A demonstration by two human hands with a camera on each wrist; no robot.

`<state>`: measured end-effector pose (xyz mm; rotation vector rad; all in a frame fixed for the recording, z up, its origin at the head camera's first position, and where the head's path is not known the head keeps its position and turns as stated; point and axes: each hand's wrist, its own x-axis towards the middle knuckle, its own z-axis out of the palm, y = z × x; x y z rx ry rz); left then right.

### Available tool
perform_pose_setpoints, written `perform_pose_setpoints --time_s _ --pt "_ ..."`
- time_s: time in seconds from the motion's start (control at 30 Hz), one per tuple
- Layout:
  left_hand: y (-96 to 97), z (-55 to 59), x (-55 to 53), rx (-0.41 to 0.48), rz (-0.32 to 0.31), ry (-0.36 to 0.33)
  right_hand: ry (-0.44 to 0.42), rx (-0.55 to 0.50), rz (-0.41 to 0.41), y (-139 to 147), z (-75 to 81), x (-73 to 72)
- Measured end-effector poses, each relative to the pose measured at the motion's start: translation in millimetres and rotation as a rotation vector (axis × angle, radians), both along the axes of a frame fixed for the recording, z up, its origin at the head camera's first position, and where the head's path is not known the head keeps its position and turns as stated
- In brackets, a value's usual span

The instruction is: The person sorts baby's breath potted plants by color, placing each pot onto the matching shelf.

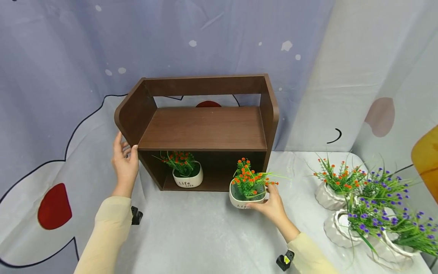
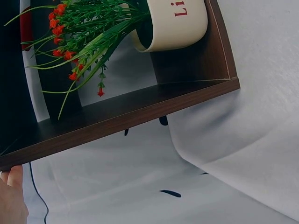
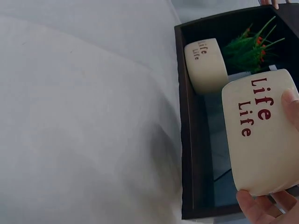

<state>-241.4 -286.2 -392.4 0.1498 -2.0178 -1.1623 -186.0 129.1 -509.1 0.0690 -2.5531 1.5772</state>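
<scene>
My right hand (image 1: 273, 205) grips a white square flower pot (image 3: 261, 140) of orange-flowered greenery (image 1: 249, 177), thumb on the front and fingers at the side. "Life" is printed on this pot, which is in front of the right part of the lower compartment of a brown wooden shelf (image 1: 205, 127). A similar pot (image 1: 188, 179) with orange flowers stands inside that compartment at the left. My left hand (image 1: 126, 163) touches the shelf's left side panel, its fingers mostly straight along the outside and its thumb near the front edge. In the left wrist view only a few fingers (image 2: 15, 177) show, against the panel.
At the right of the white-covered table (image 1: 191, 236) stand several ribbed white pots, one with orange flowers (image 1: 338, 177), others with purple flowers (image 1: 369, 217). Behind the shelf hangs a blue-grey patterned curtain (image 1: 219, 42). The shelf's upper level has raised sides and a back rail.
</scene>
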Motion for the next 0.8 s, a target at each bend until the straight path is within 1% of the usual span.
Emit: perform_pose_setpoints --time_s 0.07,0.2,0.3,0.43,0.5,0.63,0.8 --pt "-1.2 0.1 0.2 -0.003 0.006 0.001 0.007 -0.011 0.005 -6 0.5 -2.8" --pt "-3.4 -0.3 1.3 -0.004 0.015 0.004 0.024 0.001 0.008 -18 -1.1 -9.1" --pt "-4.3 -0.9 2.2 -0.002 0.011 0.006 0.047 0.021 0.009 -26 -4.2 -14.4" --pt "-4.4 -1.0 2.9 -0.004 0.005 0.011 0.066 0.006 0.009 -35 -9.0 -21.7" --pt "-4.3 -0.8 3.1 -0.005 0.005 0.018 0.063 -0.008 0.01 -40 -10.9 -25.4" --pt "-3.7 0.5 3.1 0.008 0.001 0.026 0.053 0.002 0.012 -48 -14.7 -32.0" --pt "-0.4 1.1 0.7 0.009 -0.008 0.003 0.038 0.04 -0.005 -56 -18.0 -39.8"
